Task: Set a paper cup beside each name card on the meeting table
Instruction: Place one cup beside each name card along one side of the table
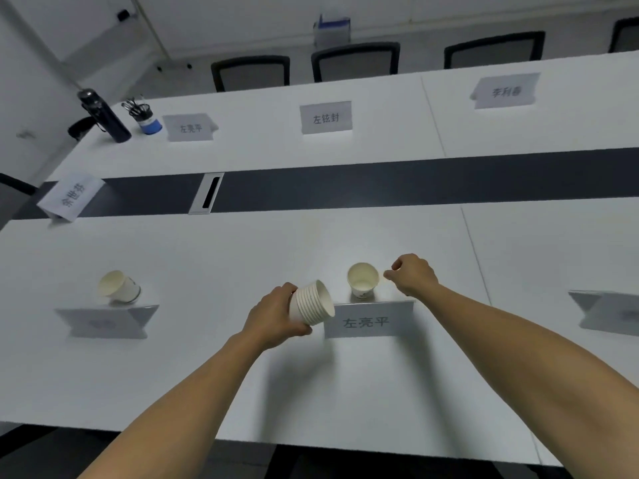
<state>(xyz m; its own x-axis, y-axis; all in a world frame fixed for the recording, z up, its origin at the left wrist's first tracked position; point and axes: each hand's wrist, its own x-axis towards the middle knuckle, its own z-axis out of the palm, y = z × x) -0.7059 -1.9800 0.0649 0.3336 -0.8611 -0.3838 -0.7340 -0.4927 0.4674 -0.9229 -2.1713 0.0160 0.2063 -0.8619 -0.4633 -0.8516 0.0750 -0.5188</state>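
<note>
My left hand (276,316) grips a nested stack of white paper cups (313,302), tilted with the mouths facing right. A single paper cup (362,281) stands upright just behind the near middle name card (368,321). My right hand (411,274) hovers just right of that cup, fingers loosely curled, holding nothing and not touching it. Another paper cup (119,288) stands behind the near left name card (105,321). A third near card (608,311) at the right edge has no cup beside it.
On the white table (345,392), far name cards (326,117) (189,127) (505,90) and an end card (72,198) stand. A dark bottle (103,115) and a pen cup (147,119) sit far left. A cable slot (207,193) interrupts the dark centre strip. Chairs (356,62) line the far side.
</note>
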